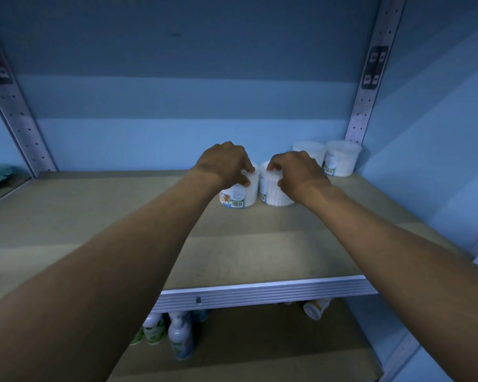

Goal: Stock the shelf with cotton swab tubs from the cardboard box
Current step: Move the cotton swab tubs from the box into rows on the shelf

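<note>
Setting two tubs down side by side is where I judge things stand. My left hand (224, 163) curls over the top of the left tub (239, 193), thumb and fingers clamped on its rim, and my right hand (293, 168) grips the right tub (273, 193) the same way. The two tubs touch or nearly touch, and both look seated on the shelf (94, 230), though I cannot be sure their full weight is down.

Up at one o'clock from my hands, two more tubs (326, 158) already stand in the back corner against the upright post (370, 86). That makes four on the shelf, with most of the board bare from nine o'clock round to six, so I reckon the stocking is only just begun. The cardboard box is not in view, so I cannot tell how many remain.

The shelf is a flat tan board with a ribbed metal front edge (260, 295), backed by a blue panel (177, 106) in dim bluish light. Below, at six o'clock, some bottles (174, 332) stand on a lower shelf, and one container (316, 308) lies tipped at five o'clock.
</note>
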A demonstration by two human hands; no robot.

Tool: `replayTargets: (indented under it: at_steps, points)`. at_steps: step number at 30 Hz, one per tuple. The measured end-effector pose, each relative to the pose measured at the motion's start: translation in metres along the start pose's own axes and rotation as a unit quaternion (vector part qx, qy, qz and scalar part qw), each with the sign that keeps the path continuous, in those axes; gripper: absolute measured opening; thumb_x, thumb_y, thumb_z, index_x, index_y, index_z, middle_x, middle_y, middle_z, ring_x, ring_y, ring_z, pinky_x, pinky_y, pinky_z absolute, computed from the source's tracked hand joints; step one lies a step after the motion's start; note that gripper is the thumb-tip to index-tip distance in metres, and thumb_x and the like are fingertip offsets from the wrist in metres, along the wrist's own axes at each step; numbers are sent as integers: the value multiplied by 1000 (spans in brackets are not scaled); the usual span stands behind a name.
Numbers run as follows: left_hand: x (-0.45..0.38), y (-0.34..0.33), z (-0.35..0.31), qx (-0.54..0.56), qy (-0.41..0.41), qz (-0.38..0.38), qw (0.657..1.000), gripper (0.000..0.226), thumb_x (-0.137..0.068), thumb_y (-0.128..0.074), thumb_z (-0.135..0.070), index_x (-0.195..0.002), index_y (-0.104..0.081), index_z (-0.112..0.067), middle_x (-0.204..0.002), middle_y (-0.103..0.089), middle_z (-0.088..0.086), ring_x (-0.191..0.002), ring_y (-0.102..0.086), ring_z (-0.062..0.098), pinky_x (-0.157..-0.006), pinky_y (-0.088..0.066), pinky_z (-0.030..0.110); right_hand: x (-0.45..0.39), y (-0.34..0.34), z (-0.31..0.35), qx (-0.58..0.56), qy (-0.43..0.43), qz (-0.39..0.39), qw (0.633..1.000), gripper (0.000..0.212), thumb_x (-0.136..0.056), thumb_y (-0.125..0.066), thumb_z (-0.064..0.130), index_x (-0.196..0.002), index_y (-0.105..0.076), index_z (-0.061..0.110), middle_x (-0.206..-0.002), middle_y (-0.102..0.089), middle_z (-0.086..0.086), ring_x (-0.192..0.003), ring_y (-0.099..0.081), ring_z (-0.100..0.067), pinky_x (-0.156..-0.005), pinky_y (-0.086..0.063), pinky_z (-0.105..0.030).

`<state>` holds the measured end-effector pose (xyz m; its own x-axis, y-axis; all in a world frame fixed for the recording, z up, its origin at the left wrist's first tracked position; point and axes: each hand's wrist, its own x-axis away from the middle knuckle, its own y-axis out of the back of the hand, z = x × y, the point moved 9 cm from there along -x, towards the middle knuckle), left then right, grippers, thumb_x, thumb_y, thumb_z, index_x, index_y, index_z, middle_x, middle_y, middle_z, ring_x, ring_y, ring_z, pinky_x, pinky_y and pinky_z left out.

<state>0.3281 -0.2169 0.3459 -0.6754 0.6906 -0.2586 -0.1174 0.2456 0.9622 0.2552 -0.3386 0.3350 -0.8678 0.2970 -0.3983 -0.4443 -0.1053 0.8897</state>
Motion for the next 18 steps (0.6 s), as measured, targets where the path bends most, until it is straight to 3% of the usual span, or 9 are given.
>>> replayTargets:
  at_steps: [6,11,18]
  points:
    - [-34,-10,6,-7,-5,-12,1000,45,-81,-77,-39,-125,-68,-31,-128,-62,0,-116,-56,24,-93,-46,34,-28,-9,-8,-2,36,-25,999,44,-85,-52,-9,-116,-69,16,-121,-66,-8,-118,-55,-27,-87,-44,-33]
    - [-60,-16,10,-12,-5,-22,1000,45,-82,-77,-38,-125,-68,-29,-128,-63,0,-116,-56,24,-91,-46,34,-50,-18,-19,-2,34,-48,998,43,-83,-53,-8,-113,-70,19,-118,-67,-6,-114,-57,-27,-83,-41,-30]
    - [-90,-23,17,-9,-1,-24,1000,45,-81,-77,-37,-124,-68,-31,-126,-61,4,-118,-54,26,-91,-44,34,-77,-30,-29,9,42,-56,998,43,-84,-57,-9,-115,-70,17,-118,-67,-8,-115,-56,-28,-88,-44,-31]
